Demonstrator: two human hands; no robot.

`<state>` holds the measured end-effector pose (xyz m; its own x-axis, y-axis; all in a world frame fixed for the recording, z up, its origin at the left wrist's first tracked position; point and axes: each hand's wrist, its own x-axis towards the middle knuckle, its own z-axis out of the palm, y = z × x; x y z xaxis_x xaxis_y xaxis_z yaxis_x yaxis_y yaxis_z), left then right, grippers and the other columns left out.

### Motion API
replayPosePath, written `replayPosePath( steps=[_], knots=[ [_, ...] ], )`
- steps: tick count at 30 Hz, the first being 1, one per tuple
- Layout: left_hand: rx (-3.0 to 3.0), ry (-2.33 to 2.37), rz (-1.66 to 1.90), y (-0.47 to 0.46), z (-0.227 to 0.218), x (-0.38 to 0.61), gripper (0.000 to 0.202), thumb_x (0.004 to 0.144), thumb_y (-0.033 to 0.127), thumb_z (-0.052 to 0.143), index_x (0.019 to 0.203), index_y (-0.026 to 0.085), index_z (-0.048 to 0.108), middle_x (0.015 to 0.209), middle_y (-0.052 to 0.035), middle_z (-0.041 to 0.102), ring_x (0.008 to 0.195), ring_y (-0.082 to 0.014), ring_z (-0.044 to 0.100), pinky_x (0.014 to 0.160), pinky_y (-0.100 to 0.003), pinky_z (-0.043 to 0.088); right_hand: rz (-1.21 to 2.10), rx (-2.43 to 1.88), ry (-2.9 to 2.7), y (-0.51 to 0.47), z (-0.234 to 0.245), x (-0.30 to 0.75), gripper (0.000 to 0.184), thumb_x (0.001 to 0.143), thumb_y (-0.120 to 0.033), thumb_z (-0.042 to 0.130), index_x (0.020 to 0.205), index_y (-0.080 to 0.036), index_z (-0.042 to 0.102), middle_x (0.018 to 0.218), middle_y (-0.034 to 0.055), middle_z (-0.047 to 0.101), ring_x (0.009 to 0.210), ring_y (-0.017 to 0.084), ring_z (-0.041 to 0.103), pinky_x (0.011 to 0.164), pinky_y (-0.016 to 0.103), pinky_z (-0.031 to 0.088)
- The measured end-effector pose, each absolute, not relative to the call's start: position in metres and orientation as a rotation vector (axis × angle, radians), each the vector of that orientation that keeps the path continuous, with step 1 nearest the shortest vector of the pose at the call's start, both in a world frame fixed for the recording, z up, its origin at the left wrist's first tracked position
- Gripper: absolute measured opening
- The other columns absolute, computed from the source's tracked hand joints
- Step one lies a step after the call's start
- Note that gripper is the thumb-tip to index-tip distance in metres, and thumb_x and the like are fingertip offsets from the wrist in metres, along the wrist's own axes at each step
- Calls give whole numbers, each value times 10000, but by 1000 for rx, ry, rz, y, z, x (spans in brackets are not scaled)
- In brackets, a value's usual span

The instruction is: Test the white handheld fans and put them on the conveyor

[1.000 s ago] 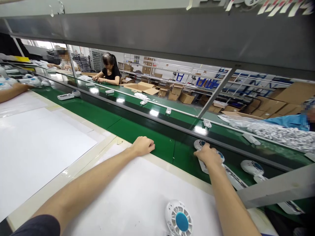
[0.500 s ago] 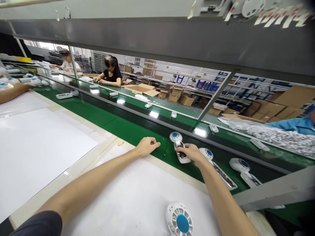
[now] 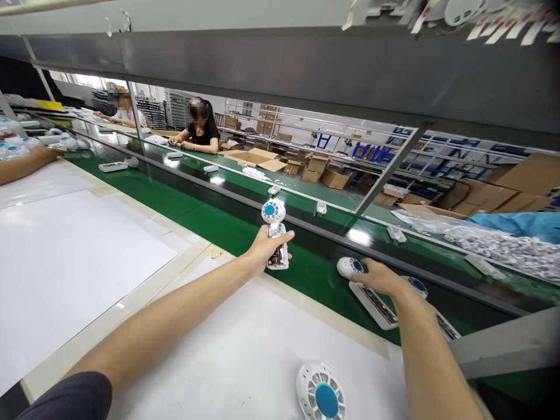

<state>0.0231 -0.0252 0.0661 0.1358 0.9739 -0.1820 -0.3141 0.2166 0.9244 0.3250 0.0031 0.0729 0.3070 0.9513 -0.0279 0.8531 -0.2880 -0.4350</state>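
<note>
My left hand [image 3: 261, 245] is closed round the handle of a white handheld fan [image 3: 273, 211], raised above the green belt. Its round head has a blue centre and faces up, and the open handle shows parts inside. My right hand [image 3: 382, 276] grips a second handheld fan [image 3: 350, 267] near its head, with the long open handle lying on the belt under my wrist. Behind my right forearm a third fan [image 3: 415, 286] is partly hidden. Another fan head [image 3: 322, 392] with a blue centre lies on the white worktop, cut off by the lower frame edge.
The green conveyor belt [image 3: 210, 224] crosses in front of me, with a fan [image 3: 118, 165] farther left. White housings [image 3: 396, 233] sit on the lane beyond the divider. A metal post [image 3: 507, 338] stands at right. Co-workers sit across; another person's hand [image 3: 41, 156] is at left.
The fan from my right hand is now in my left hand, lifted a little and farther left. My right hand has moved right to another fan on the belt.
</note>
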Motion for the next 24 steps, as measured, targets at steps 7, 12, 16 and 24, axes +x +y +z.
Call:
replayPosePath(
  steps=[7, 12, 16, 24],
  knots=[
    [767, 1062, 1162, -28, 76, 22, 445, 844, 340, 757, 1123, 247, 422, 818, 28, 570, 601, -162, 661, 530, -285, 555, 913, -2420, -1393, -7, 44, 330, 236, 922, -304, 719, 799, -127, 622, 688, -38, 586, 574, 79, 541, 574, 222, 482],
    [702, 914, 1187, -35, 98, 22, 355, 816, 56, 554, 1083, 227, 395, 826, 16, 573, 687, -168, 680, 689, -388, 633, 1104, -1941, -1254, -16, 71, 279, 187, 959, -275, 675, 864, -127, 611, 696, -44, 596, 560, 73, 568, 534, 197, 495],
    [763, 751, 1195, -53, 128, 17, 387, 792, 15, 549, 1116, 205, 455, 970, -57, 650, 853, -234, 736, 760, -475, 648, 1166, -1471, -1143, -34, 117, 242, 117, 936, -280, 602, 942, -164, 589, 764, -3, 669, 616, 115, 653, 592, 250, 582],
    [1020, 646, 1251, -80, 160, 9, 635, 735, 28, 603, 1308, 240, 429, 1011, -45, 663, 750, -209, 726, 612, -361, 635, 1300, -1085, -1280, -85, 166, 210, 577, 757, -168, 650, 1313, -226, 506, 954, 40, 741, 717, 193, 739, 637, 323, 638]
  ],
)
